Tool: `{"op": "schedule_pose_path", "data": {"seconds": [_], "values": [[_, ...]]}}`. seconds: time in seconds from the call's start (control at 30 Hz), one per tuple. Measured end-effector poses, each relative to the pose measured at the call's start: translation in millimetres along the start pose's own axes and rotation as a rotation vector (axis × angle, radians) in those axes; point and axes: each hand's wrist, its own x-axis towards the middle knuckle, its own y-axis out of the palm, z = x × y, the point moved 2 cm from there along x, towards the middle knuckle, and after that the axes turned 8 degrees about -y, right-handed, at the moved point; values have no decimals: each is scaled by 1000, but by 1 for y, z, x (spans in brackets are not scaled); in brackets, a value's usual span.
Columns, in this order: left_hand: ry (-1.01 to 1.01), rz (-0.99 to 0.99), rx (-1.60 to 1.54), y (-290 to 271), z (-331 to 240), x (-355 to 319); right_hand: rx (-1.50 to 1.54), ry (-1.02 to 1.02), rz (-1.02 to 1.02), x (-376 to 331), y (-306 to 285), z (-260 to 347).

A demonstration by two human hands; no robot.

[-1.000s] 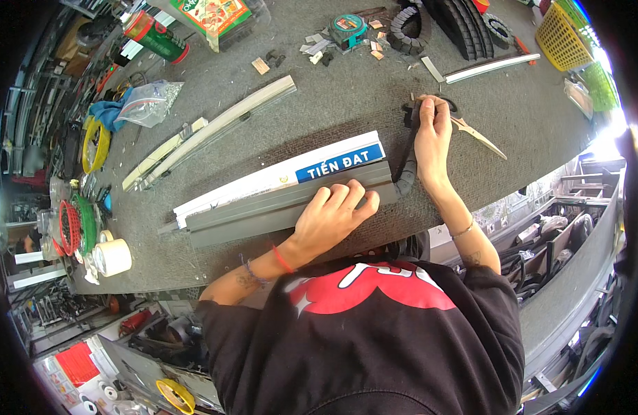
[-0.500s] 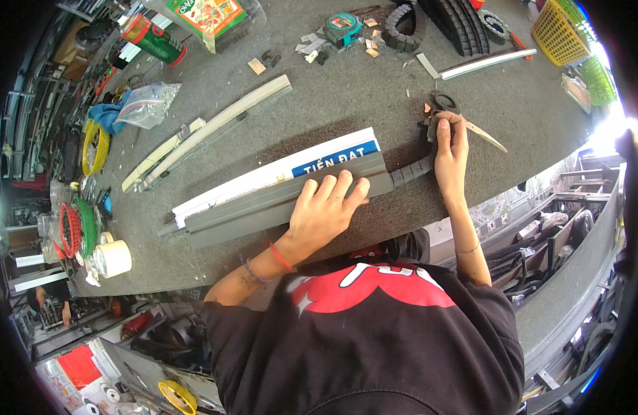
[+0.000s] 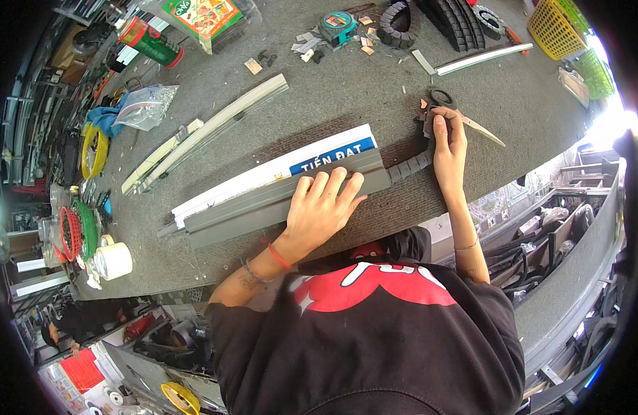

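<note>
Beneath the person's left hand (image 3: 320, 209), its fingers spread across the surface, lies a long, straight, dark-grey grooved profile (image 3: 243, 217). From its right end, a black segmented flexible chain (image 3: 409, 167) runs to the right hand (image 3: 449, 146), whose thumb and fingers I see pinched on it. Beyond the left fingertips: a white strip (image 3: 263, 173) bearing a blue label; beyond the right: black-handled metal scissors (image 3: 481, 129) on coarse grey matting (image 3: 360, 93).
</note>
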Motion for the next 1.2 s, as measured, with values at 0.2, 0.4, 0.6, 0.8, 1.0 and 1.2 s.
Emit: {"op": "schedule_pose_path", "data": {"seconds": [0.2, 0.4, 0.6, 0.8, 1.0, 1.2], "values": [[-33, 35, -86, -6, 0, 4, -6, 5, -2, 0, 2, -2], [-296, 179, -691, -17, 35, 25, 45, -17, 73, 5, 11, -1], [-230, 266, -303, 7, 54, 49, 290, 12, 158, 11, 35, 9], [-245, 321, -330, 18, 49, 47, 367, 106, 44, 12, 51, 6], [1, 9, -115, -5, 22, 42, 345, 110, -16, 11, 48, -1], [91, 110, 232, -8, -4, 1, 196, 113, -133, 11, 34, -9]]}}
